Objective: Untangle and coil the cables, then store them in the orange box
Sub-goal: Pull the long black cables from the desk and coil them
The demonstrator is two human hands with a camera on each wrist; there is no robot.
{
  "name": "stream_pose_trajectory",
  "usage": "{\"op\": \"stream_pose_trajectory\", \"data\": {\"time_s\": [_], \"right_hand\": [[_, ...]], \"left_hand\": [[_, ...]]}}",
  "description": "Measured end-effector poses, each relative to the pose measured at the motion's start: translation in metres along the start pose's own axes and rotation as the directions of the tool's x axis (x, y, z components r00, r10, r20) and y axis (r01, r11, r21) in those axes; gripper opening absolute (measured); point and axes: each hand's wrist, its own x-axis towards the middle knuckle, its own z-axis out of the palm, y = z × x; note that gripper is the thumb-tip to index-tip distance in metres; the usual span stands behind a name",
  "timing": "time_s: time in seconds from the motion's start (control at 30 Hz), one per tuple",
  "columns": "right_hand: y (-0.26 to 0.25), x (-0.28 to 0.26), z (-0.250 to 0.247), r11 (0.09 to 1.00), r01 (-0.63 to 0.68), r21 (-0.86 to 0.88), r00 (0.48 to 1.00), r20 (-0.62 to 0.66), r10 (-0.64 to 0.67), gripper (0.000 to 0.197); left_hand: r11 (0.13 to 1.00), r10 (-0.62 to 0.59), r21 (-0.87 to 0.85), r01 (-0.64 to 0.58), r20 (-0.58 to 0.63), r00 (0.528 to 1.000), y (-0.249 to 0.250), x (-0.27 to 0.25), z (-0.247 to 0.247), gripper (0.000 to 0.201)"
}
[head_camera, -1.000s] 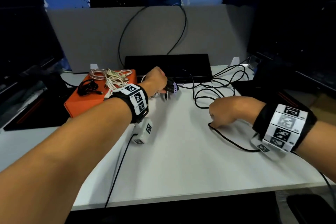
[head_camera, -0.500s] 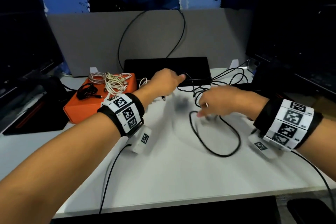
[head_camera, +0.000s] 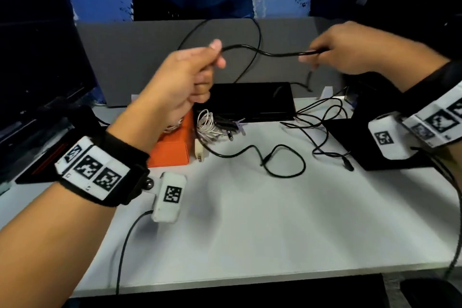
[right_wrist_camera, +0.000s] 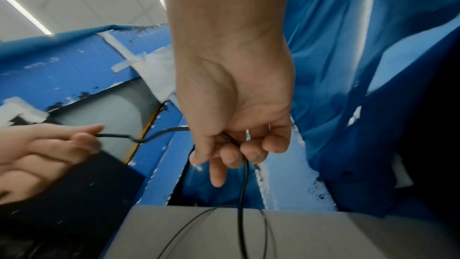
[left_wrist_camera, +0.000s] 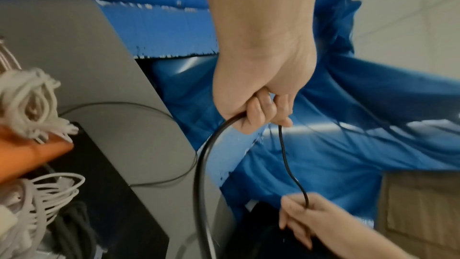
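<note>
A thin black cable (head_camera: 265,51) stretches in the air between my two raised hands. My left hand (head_camera: 200,67) grips one part in a fist (left_wrist_camera: 259,113), and the cable (left_wrist_camera: 201,164) hangs down from it. My right hand (head_camera: 317,56) pinches the other part, with the cable (right_wrist_camera: 244,180) trailing down from its fingers (right_wrist_camera: 231,151). The orange box (head_camera: 172,150) sits on the white table (head_camera: 250,220) below my left hand, mostly hidden by it. A coiled white cable (head_camera: 207,125) lies beside the box.
More loose black cable (head_camera: 282,160) loops across the table's middle and right (head_camera: 322,117). A black flat device (head_camera: 250,102) stands at the back against a grey partition (head_camera: 140,57). A black stand base (head_camera: 370,142) sits at the right. White cables (left_wrist_camera: 27,94) rest on the box.
Both hands have risen from the table, taking the black cable up into the air and pulling it apart between them. The head view has tilted upward.
</note>
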Motion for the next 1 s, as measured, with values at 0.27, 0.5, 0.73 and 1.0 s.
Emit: {"op": "stream_pose_trajectory", "data": {"time_s": [0.27, 0.5, 0.73, 1.0], "right_hand": [[0.038, 0.011, -0.003, 0.958, -0.282, 0.051, 0.932, -0.224, 0.287, 0.050], [-0.031, 0.006, 0.016, 0.739, -0.109, 0.665, 0.992, 0.029, 0.120, 0.062], [-0.084, -0.014, 0.032, 0.813, 0.056, 0.580, 0.993, 0.050, -0.104, 0.063], [-0.086, -0.025, 0.034, 0.984, 0.175, -0.023, 0.983, -0.056, -0.176, 0.053]], "left_hand": [[0.995, 0.033, -0.089, -0.044, -0.120, 0.992, 0.009, -0.033, -0.051, 0.035], [0.942, 0.100, 0.330, -0.060, -0.107, 0.989, -0.027, -0.026, -0.017, 0.035], [0.936, -0.025, 0.351, 0.002, 0.059, 0.998, -0.052, -0.030, 0.055, 0.027], [0.995, -0.092, -0.004, 0.096, 0.252, 0.963, -0.029, -0.034, 0.074, 0.050]]}}
